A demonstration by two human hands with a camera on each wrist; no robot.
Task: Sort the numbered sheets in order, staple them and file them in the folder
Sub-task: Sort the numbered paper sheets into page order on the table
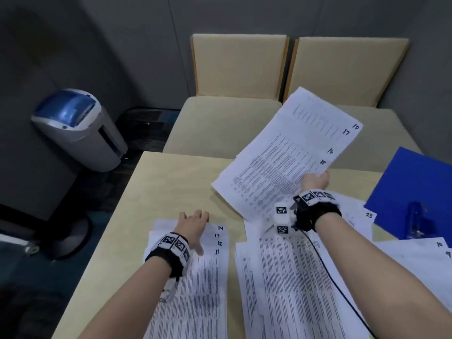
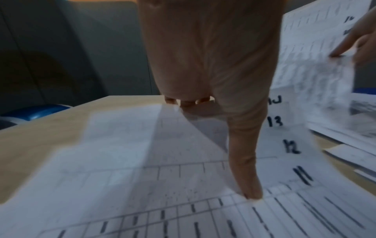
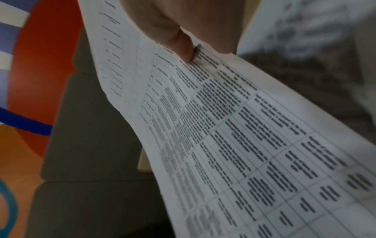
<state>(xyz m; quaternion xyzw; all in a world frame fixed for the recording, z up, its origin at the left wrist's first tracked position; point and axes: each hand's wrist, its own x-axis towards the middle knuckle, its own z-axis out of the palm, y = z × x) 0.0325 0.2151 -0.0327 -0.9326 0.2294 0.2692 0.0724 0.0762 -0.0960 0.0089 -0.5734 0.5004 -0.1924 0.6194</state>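
Pinching a fanned stack [image 1: 288, 152] numbered 15 to 18, the right hand [image 1: 315, 181] holds it above the table [image 1: 171, 182]. The left hand [image 1: 193, 225] rests flat on sheets 11–14 [image 1: 208, 277]; the left wrist view shows its thumb [image 2: 247, 161] pressing the paper, fingertips blurred.

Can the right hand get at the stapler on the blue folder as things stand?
Probably not without putting something down: the right hand is gripping the fanned sheets 15 to 18. The stapler lies uncovered on the blue folder, just right of that wrist, with nothing across the path.
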